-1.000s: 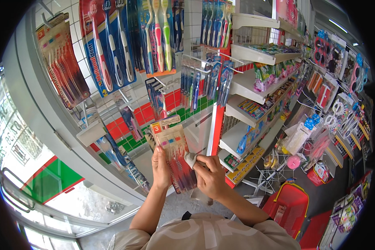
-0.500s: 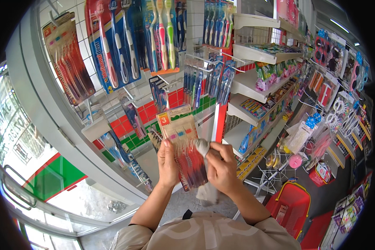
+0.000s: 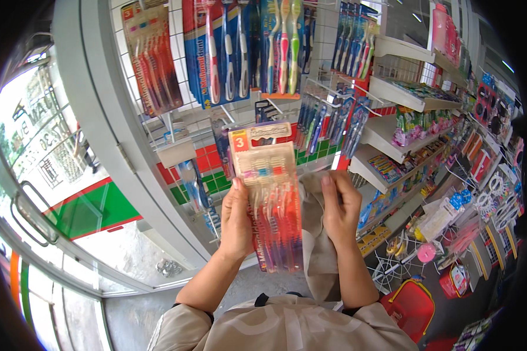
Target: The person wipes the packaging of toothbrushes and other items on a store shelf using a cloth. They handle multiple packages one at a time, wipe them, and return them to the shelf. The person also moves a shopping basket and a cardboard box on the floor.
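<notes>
The left hand (image 3: 237,222) holds a toothbrush blister pack (image 3: 273,210) upright before the wire-grid display rack (image 3: 211,157), fingers closed on the pack's left edge; the right hand (image 3: 342,210) grips a grey cloth (image 3: 320,257).

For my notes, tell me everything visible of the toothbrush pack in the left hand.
The toothbrush pack is a flat card with a shiny, clear, plastic-looking cover over heads-up brushes, reddish going purple below, a cutout near the top. It looks unopened. The left hand holds it nearly upright by its left edge; a grey cloth hangs to its right.
</notes>
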`<state>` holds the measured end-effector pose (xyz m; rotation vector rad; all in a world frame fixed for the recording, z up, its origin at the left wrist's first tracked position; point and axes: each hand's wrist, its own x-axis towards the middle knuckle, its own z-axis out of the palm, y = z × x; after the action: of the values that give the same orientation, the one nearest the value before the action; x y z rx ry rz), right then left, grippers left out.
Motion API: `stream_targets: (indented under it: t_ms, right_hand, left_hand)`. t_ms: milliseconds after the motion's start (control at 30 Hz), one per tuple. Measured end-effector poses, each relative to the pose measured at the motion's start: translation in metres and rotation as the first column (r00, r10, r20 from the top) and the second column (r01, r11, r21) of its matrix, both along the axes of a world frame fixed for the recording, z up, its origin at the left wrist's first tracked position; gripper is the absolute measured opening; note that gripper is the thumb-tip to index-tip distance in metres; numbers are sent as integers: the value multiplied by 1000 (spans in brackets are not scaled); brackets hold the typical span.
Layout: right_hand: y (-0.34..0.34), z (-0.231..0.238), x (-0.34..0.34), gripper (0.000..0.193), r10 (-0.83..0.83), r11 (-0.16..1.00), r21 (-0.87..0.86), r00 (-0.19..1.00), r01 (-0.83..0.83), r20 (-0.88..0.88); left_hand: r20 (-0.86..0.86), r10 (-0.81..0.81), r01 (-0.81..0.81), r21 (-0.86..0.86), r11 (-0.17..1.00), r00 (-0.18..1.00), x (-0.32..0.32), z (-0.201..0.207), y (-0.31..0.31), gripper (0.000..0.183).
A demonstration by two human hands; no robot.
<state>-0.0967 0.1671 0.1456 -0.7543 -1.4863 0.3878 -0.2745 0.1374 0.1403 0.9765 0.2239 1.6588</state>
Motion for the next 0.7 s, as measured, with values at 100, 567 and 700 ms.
stream_targets:
  t_ms: [100, 567, 700]
  right_hand:
    - [14, 25, -37, 13, 328, 935, -17, 879, -355, -345]
    - [7, 118, -127, 77, 805, 396, 33, 330, -918, -493]
    - [1, 139, -144, 50, 849, 486, 97, 443, -868, -288]
  left_hand:
    - [-144, 146, -139, 61, 988, 979, 2, 16, -7, 46]
    - [-173, 731, -685, 258, 681, 661, -46, 97, -31, 44]
    - [-191, 790, -700, 377, 606, 582, -70, 124, -39, 42]
